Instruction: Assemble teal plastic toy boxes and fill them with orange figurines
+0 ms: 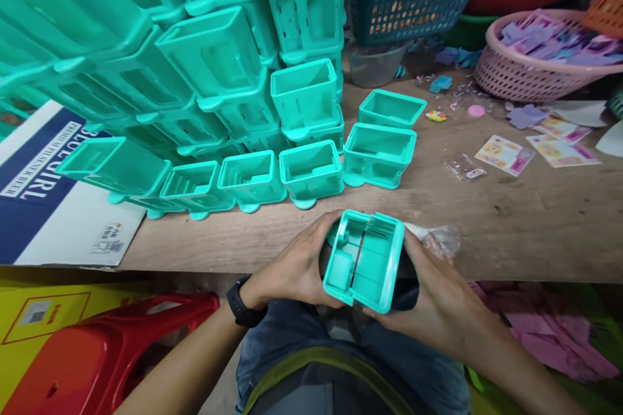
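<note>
Between both hands is a teal plastic box (372, 266), its open top facing up, with a dark seam across its inside. My left hand (304, 262) is wrapped round its left side, a black band on the wrist. My right hand (433, 285) grips its right side. Some of the fingers are hidden beneath and behind the box. Beyond it stands a row of similar teal boxes (311, 172) along the wooden table (487, 227). A crumpled clear plastic bag (440, 240) lies just beyond my right hand.
Teal boxes (214, 52) are stacked high at the back left, beside a white and blue carton (73, 227). At the right are printed cards (503, 154) and a pink basket (516, 74) of purple pieces. A dark blue basket (413, 3) stands behind. A red stool (82, 350) is below left.
</note>
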`<action>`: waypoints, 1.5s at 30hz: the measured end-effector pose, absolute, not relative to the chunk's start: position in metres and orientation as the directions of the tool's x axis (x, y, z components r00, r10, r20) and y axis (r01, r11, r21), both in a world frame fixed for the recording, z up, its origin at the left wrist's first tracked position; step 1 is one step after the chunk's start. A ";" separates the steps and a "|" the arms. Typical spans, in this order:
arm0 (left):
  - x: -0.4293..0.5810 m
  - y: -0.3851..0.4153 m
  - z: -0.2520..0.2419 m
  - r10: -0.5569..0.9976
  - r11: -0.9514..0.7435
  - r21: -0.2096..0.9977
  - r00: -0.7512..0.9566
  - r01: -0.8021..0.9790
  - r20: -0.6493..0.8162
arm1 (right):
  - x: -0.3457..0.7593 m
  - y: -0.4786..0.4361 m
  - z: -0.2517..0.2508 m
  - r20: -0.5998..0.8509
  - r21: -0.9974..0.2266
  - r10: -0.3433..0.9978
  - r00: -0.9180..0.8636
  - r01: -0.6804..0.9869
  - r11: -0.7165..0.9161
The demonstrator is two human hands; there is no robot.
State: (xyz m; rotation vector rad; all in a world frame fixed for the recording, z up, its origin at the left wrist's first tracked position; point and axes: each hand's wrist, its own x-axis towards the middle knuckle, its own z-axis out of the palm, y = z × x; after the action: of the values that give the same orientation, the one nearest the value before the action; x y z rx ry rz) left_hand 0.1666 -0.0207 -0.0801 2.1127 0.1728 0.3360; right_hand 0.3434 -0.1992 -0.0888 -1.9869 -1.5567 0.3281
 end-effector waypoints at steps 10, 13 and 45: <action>0.169 -0.024 -0.076 0.278 -0.503 0.864 0.951 0.025 0.134 | 0.352 -0.198 -0.081 0.168 -0.585 0.967 0.193 0.809 -0.060; 0.169 -0.024 -0.077 0.292 -0.500 0.865 0.948 0.040 0.125 | 0.351 -0.197 -0.081 0.159 -0.577 0.971 0.179 0.815 -0.056; 0.167 -0.023 -0.067 0.260 -0.527 0.845 0.964 0.095 0.054 | 0.356 -0.211 -0.089 0.049 -0.668 0.979 0.198 0.735 -0.115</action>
State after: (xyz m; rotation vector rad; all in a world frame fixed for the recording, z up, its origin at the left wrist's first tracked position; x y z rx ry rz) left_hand 0.1673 -0.0229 -0.0665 2.1251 0.2493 0.2126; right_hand 0.3561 -0.2114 -0.0887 -1.9107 -1.5928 0.5576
